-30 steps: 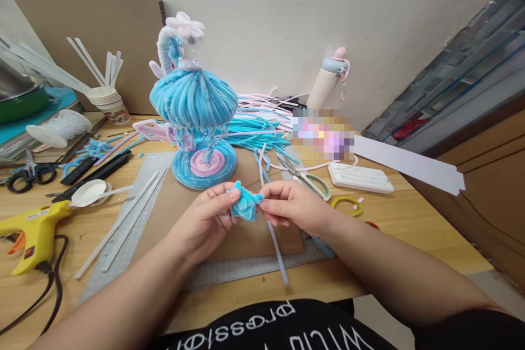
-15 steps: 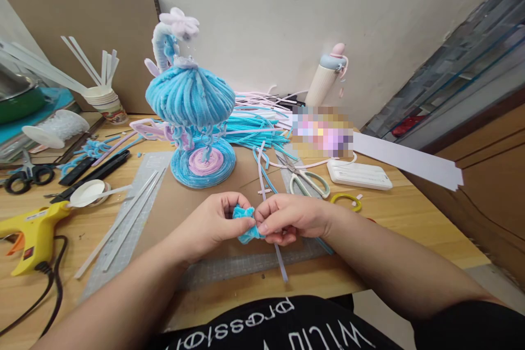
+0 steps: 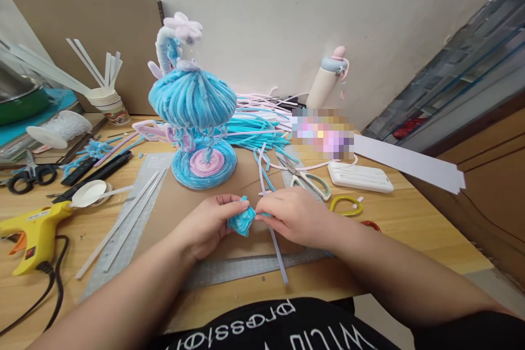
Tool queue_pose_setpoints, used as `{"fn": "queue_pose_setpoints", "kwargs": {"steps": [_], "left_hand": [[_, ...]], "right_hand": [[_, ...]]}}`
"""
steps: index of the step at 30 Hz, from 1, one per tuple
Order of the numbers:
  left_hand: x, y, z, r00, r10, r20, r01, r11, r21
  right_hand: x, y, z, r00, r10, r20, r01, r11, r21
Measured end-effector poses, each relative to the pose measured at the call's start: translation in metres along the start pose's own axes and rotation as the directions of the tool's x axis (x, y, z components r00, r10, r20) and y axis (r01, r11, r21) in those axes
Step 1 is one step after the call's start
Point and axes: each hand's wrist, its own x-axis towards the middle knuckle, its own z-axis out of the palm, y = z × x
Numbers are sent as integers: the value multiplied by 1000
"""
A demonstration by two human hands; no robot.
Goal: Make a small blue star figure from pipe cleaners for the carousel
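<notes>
My left hand and my right hand meet over a brown cardboard sheet, both pinched on a small fuzzy blue pipe-cleaner piece held between them. A pale lilac pipe cleaner lies under my right hand and runs toward the table's front edge. Behind the hands stands a blue and pink pipe-cleaner sculpture shaped like a mushroom on a round coiled base.
A yellow glue gun with black cord lies at left, beside glue sticks, a white spoon, black scissors and a paper cup. Loose blue pipe cleaners, green-handled scissors, a white case and yellow tape lie at right.
Both hands dropped lower with the blue piece, then came back up a little; my right hand now lies flatter and covers more of it, and the fingers have turned it.
</notes>
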Motion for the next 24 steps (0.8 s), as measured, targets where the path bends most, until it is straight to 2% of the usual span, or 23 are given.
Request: {"fn": "queue_pose_setpoints", "kwargs": {"steps": [3,5,7,9,11,13,16,19,22,24], "left_hand": [[2,1,0,1000,-16,-15,15,996,-93],[2,1,1,1000,-17,-10,16,992,-123],[1,1,2,999,46,-19,-47,995,-84],[0,0,2,981,187,-57,-184,981,54],[-1,-2,1,935,347,-80,-314,909,275],[-3,-3,2,885,463,-47,-383,783,491],[-7,-4,3,847,529,48,-416,605,679],[-11,-4,6,844,524,115,-418,507,754],[-12,-2,7,847,526,75,-386,511,768],[-10,-2,7,849,528,-22,-359,606,710]], "right_hand": [[-1,2,6,991,-99,-87,79,975,-206],[-1,3,7,984,-137,-115,106,965,-240],[0,5,6,984,-128,-125,105,979,-177],[2,5,3,991,-58,-123,56,998,-21],[4,5,0,993,56,-103,-39,986,164],[6,4,0,981,186,-61,-159,939,306],[10,2,3,928,370,36,-348,834,429],[12,0,8,884,456,108,-448,754,481],[12,-3,10,900,432,62,-404,770,495],[9,-5,10,933,358,-48,-293,828,479]]}}
